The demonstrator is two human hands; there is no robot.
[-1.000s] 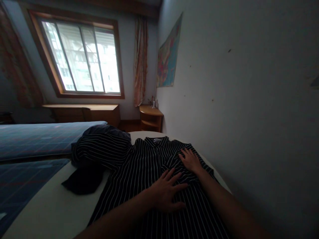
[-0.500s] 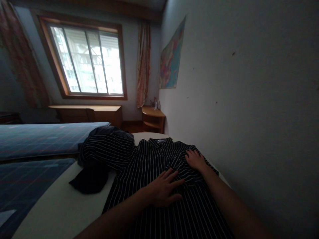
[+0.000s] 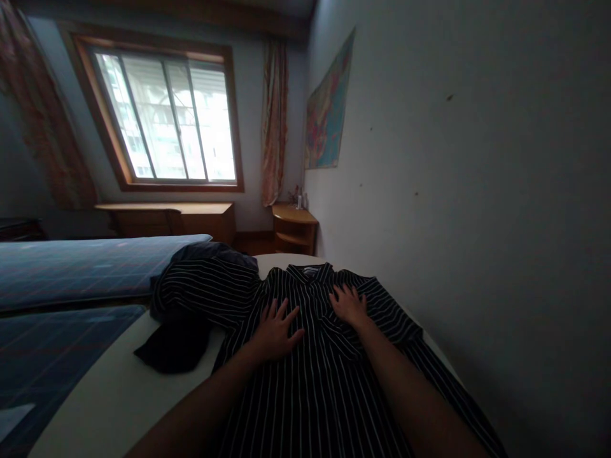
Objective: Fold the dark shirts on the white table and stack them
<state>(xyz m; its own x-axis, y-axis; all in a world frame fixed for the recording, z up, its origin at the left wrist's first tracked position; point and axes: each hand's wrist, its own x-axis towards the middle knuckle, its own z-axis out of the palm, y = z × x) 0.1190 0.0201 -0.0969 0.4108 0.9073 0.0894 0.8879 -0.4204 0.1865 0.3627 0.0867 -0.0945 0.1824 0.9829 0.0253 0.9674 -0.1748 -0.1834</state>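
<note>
A black shirt with thin white stripes [image 3: 300, 369] lies spread on a round pale table [image 3: 109, 394], its collar pointing away from me. My left hand [image 3: 275, 332] rests flat on the left side of the chest, fingers spread. Flat on the right side of the chest, near the shoulder, is my right hand [image 3: 349, 305], also with fingers apart. Between them the cloth has slanting wrinkles. The left sleeve lies out toward a dark cloth heap, and the right sleeve runs down along the table's right edge.
Dark grey clothing [image 3: 214, 250] is heaped at the table's far left, with a black cap-like item [image 3: 174, 346] in front. A blue plaid mattress [image 3: 95, 267] stands beyond on the left. Close on the right is a white wall [image 3: 477, 222]. A corner shelf [image 3: 294, 215] stands behind.
Both hands have moved left across the shirt, my left hand also farther from me. The right sleeve, earlier folded over the chest, now lies out to the right.
</note>
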